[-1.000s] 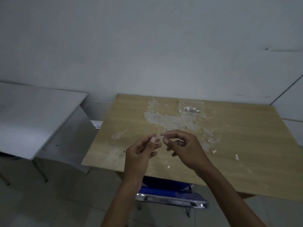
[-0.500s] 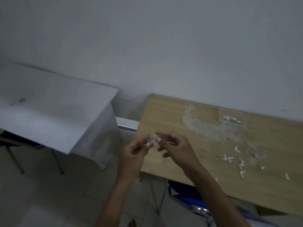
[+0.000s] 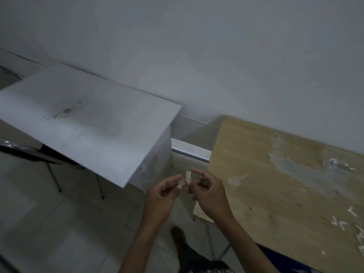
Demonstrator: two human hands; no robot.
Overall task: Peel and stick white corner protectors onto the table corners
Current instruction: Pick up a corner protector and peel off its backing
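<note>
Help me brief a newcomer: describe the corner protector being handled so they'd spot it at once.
Start at the wooden table on the right and go to its near left corner, where both hands meet. The corner protector is the small white piece pinched between left hand and right hand; the other white pieces lie loose on the tabletop.

wall: plain white | floor: pale tiles | light: dim

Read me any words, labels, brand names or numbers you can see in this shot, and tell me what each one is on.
None: no readable text anywhere in this view.
The small white corner protector pinched between the left hand and right hand: no print visible on it.
The white bits on the wooden table: angled pieces, not letters.
The white table and the wall: only smudges and marks.
</note>
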